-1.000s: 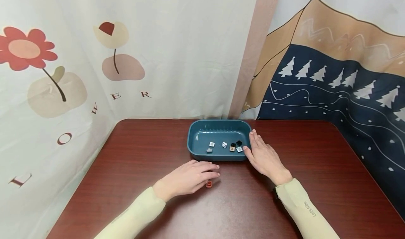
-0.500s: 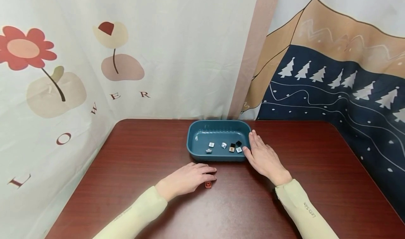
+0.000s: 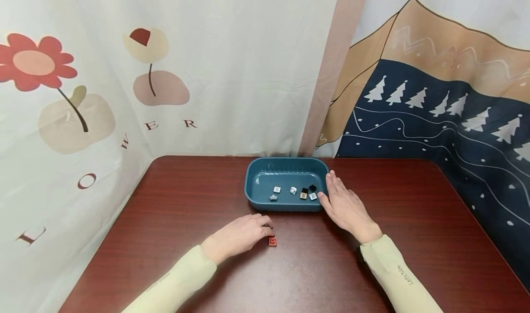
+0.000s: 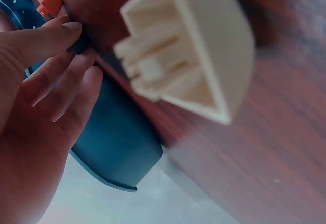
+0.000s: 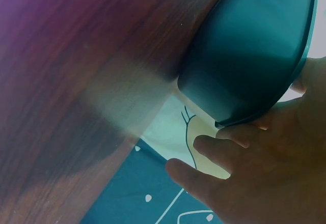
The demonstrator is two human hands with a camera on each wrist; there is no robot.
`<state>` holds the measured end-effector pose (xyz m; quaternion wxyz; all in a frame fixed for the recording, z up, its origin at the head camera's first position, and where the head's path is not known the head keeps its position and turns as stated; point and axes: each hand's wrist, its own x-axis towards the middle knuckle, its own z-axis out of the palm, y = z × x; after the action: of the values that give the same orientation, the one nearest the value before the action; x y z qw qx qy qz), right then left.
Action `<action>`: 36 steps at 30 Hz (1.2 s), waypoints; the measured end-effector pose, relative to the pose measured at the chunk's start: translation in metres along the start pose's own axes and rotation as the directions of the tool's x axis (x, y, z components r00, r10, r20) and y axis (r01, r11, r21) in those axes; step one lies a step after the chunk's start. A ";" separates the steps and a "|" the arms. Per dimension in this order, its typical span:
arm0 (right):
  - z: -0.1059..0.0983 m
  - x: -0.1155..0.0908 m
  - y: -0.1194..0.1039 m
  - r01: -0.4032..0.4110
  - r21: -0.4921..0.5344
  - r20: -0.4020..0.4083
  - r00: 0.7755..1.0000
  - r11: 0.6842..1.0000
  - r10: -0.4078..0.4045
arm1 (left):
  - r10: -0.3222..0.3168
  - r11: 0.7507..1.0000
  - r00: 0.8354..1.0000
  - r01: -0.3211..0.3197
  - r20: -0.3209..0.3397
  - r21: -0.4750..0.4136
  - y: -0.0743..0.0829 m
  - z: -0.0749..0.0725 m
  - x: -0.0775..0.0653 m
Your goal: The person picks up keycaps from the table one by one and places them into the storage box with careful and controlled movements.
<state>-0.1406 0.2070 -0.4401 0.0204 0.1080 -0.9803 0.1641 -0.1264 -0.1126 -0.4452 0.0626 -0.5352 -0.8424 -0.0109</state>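
My left hand [image 3: 242, 234] is over the middle of the table, in front of the tray. In the left wrist view its thumb and fingers pinch a small dark keycap [image 4: 81, 42], mostly covered by the fingers. A red-orange keycap [image 3: 273, 242] lies on the table right beside the fingertips. Close to the left wrist camera stands a cream keycap [image 4: 214, 46], its hollow underside showing; the hand and arm hide it in the head view. My right hand [image 3: 349, 209] rests at the right end of the blue tray [image 3: 285, 207], fingers straight along the outer wall, thumb over the rim.
Several keycaps lie inside the tray: white ones [image 3: 277, 190], a grey one [image 3: 273, 197] and, toward the right, black ones [image 3: 312, 188] and a tan one [image 3: 303, 196]. The tray stands near the table's [image 3: 186, 188] back edge, before a printed curtain [image 3: 240, 73].
My left fingers have drawn back a little to the left and bent inward, so more of the red-orange keycap shows. The right hand and the tray stay in place.
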 end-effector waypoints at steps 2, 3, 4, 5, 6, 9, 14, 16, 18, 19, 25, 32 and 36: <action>0.000 0.000 0.000 -0.001 0.001 0.001 1.000 1.000 0.001 | -0.011 1.000 1.000 0.011 0.002 -0.008 0.000 -0.001 -0.001; 0.000 0.000 0.000 0.000 0.002 0.003 1.000 1.000 0.000 | -0.016 1.000 1.000 0.016 0.004 -0.013 0.000 -0.001 -0.002; 0.000 0.001 -0.001 0.001 0.003 0.005 1.000 1.000 -0.001 | -0.022 1.000 1.000 0.022 0.009 -0.018 0.000 -0.002 -0.002; 0.000 0.001 -0.001 0.001 0.004 0.006 1.000 1.000 -0.001 | -0.027 0.999 1.000 0.027 0.014 -0.021 0.000 -0.002 -0.003; 0.000 0.001 -0.001 0.002 0.005 0.007 1.000 1.000 -0.002 | -0.031 0.999 0.999 0.031 0.018 -0.023 0.000 -0.002 -0.003; 0.000 0.002 -0.001 0.003 0.003 0.011 1.000 1.000 -0.003 | -0.037 0.999 0.999 0.038 0.021 -0.027 0.000 -0.003 -0.005; 0.000 0.002 -0.001 -0.001 0.002 0.012 1.000 1.000 0.001 | -0.042 0.998 0.999 0.042 0.003 -0.041 0.000 -0.005 -0.007; 0.000 0.002 -0.001 -0.002 0.003 0.010 1.000 1.000 0.002 | -0.044 0.998 0.999 0.043 -0.013 -0.052 0.000 -0.006 -0.008; 0.000 0.002 0.000 -0.004 0.005 0.010 1.000 1.000 0.004 | -0.046 0.997 0.998 0.044 -0.035 -0.066 -0.001 -0.007 -0.008; 0.000 0.002 0.000 -0.003 0.004 0.010 1.000 1.000 0.003 | -0.048 0.996 0.998 0.045 -0.047 -0.072 -0.001 -0.008 -0.009; 0.001 0.001 0.000 -0.001 0.004 0.007 1.000 1.000 0.001 | -0.067 0.994 0.994 0.058 -0.091 -0.091 -0.001 -0.013 -0.011; 0.000 0.001 0.000 -0.003 0.008 0.003 1.000 1.000 0.003 | -0.066 0.995 0.985 0.053 -0.156 -0.084 -0.001 -0.015 -0.008; 0.001 0.001 0.000 -0.003 0.008 0.001 1.000 1.000 0.003 | -0.072 0.992 0.970 0.045 -0.230 -0.122 -0.001 -0.017 -0.007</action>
<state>-0.1417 0.2069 -0.4408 0.0193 0.1067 -0.9798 0.1681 -0.1223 -0.1211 -0.4291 0.1300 -0.5076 -0.8426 -0.1245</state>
